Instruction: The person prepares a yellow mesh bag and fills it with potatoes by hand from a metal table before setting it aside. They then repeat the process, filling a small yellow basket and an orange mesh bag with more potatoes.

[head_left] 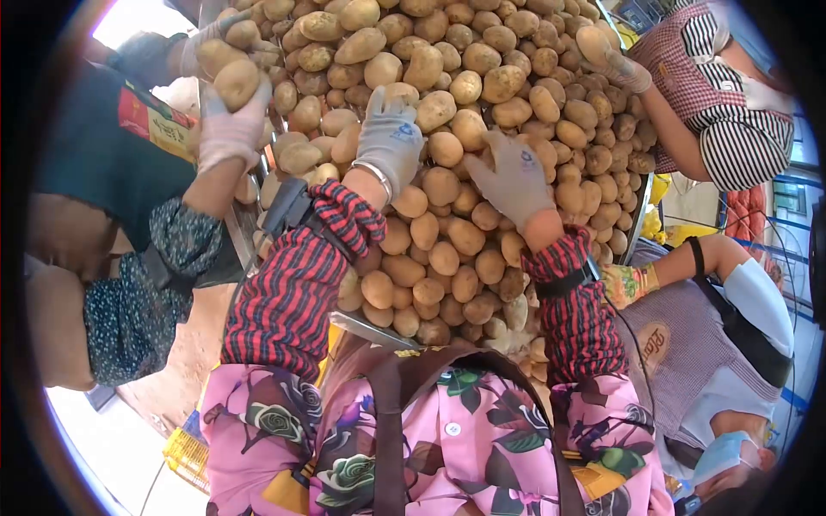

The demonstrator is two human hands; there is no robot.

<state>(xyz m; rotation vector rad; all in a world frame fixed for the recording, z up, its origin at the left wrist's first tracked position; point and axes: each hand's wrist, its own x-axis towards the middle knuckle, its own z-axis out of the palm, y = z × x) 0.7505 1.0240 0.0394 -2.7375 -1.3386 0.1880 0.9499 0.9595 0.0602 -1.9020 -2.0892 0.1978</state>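
A large heap of potatoes [443,249] fills the metal-edged table in front of me. My left hand [389,142], in a pale grey glove, reaches over the heap with its fingertips against potatoes near the middle; its fingers are partly spread and nothing shows in its grip. My right hand [514,179], gloved alike, is just to the right, thumb and fingers apart, its fingertips beside a potato [469,131]. Whether it touches that potato is hard to tell.
On the left, a co-worker's gloved hands hold potatoes [237,83]. A co-worker at the upper right has a gloved hand on a potato [594,45]. Another person in a mask is at the lower right. A yellow crate [186,458] stands at the lower left.
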